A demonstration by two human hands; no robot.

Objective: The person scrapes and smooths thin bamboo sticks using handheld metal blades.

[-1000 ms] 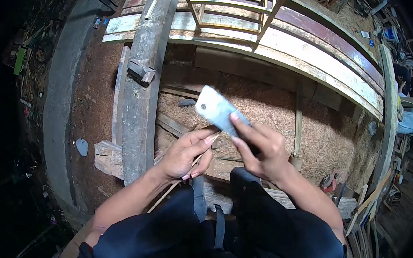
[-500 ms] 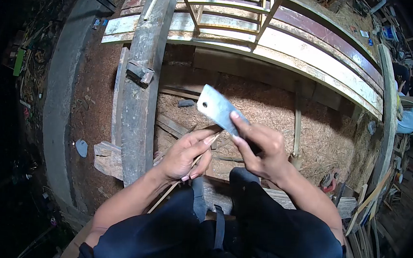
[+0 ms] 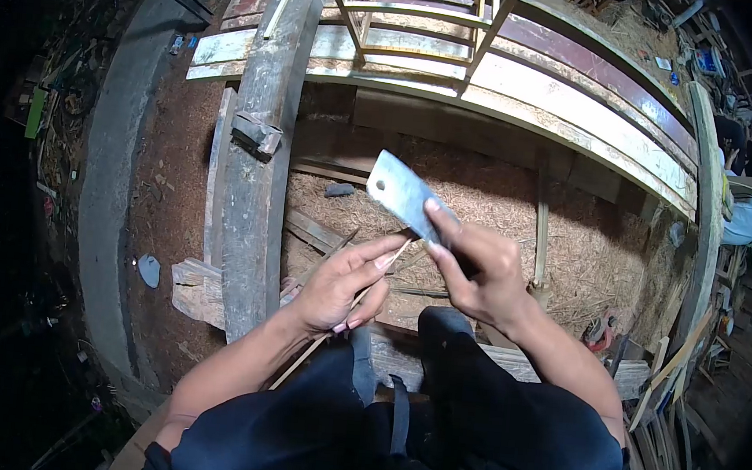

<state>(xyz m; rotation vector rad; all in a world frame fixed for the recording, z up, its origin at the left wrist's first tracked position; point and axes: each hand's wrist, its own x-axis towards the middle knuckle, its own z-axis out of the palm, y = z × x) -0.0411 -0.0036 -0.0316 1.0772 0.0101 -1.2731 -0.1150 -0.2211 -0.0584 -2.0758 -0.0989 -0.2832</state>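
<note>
Steadying the thin wooden strip (image 3: 300, 362), clamped in the fingers of the left hand (image 3: 342, 290) beside the metal blade (image 3: 406, 195) gripped by the right hand (image 3: 486, 272), is best done with fingertips clear of the edge.

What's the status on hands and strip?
Left hand pinching thin strip. Right hand gripping metal plate near strip's tip; contact unclear. Nothing visibly blocking.

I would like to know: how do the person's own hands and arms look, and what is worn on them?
The left hand and right hand wear no gloves; I see no ring, watch or bracelet. The left forearm and right forearm are uncovered, without clear markings. Dark clothing shows farther back; any sleeves are too dim to make out.
</note>
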